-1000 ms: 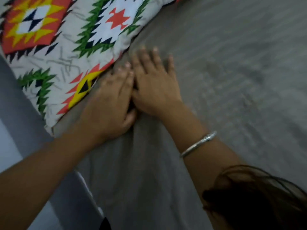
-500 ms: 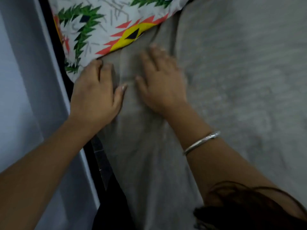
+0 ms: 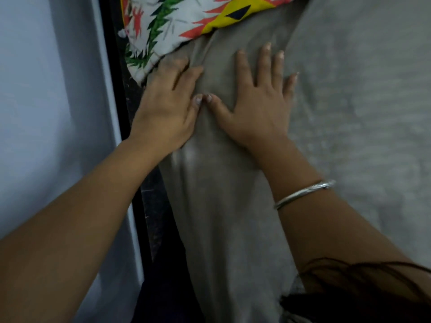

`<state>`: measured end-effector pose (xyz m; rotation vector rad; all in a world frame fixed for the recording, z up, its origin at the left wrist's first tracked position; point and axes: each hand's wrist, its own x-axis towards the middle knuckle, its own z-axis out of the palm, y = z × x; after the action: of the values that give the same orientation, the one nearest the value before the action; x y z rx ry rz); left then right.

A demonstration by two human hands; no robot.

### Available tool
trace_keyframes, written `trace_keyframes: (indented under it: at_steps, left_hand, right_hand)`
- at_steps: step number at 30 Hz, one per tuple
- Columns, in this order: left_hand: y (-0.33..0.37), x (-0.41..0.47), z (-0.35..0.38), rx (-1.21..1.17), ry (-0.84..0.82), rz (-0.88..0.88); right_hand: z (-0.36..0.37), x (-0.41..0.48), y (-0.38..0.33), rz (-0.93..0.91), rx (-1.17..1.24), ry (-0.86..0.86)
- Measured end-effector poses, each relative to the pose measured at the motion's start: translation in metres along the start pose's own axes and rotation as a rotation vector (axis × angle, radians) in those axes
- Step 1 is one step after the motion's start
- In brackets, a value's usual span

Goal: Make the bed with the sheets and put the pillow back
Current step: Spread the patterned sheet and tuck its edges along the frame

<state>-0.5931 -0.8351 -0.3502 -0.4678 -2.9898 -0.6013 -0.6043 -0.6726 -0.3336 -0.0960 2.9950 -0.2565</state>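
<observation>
Nearest, at 5 o'clock, a lock of dark hair (image 3: 361,287) hanging into view, and just past it a silver bracelet (image 3: 303,193) on the right wrist. In the middle, flat on the grey sheet (image 3: 221,217), the right hand (image 3: 258,106) with fingers spread and gripping nothing. At 9 o'clock from it the left hand (image 3: 168,113), also pressed on the cloth with nothing clamped and with thumb tips touching, though too blurred at the fingertips to tell more. Between the hands and toward 6 o'clock, a long loose fold. To do this step well, probably best to press with whole palms and slide apart, left toward the dark bed edge (image 3: 112,66) at 9 o'clock, right toward 3 o'clock, so as to pull the fold out and not only push it along. Farthest, at 12 o'clock, the patterned pillow (image 3: 168,24) already on the sheet, just beside the left fingers; better not to drag it. At far 9 o'clock, a pale wall (image 3: 46,113).
</observation>
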Motion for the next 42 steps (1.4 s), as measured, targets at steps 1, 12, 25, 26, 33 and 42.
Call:
trace_keyframes:
  at_steps: [1, 12, 25, 26, 33, 42]
  left_hand:
    - [-0.002, -0.002, 0.003, 0.037, -0.047, -0.047]
    - [-0.011, 0.040, 0.003, -0.070, -0.158, -0.454]
    - [-0.029, 0.047, -0.010, 0.050, 0.236, -0.417]
    - [-0.032, 0.043, -0.009, 0.060, 0.255, -0.424]
    - [-0.017, 0.039, 0.001, -0.428, 0.407, -0.416]
    - [0.003, 0.008, -0.004, -0.024, -0.076, -0.074]
  right_hand:
    - [0.002, -0.001, 0.002, 0.014, -0.017, -0.005]
    - [-0.002, 0.056, -0.028, -0.195, -0.163, -0.090]
    - [0.002, 0.031, -0.048, -0.381, -0.083, -0.061]
    - [0.003, 0.025, -0.048, -0.373, -0.068, -0.048]
    - [0.004, 0.008, -0.042, -0.446, 0.139, -0.027]
    - [0.002, 0.006, -0.024, -0.343, 0.077, -0.071]
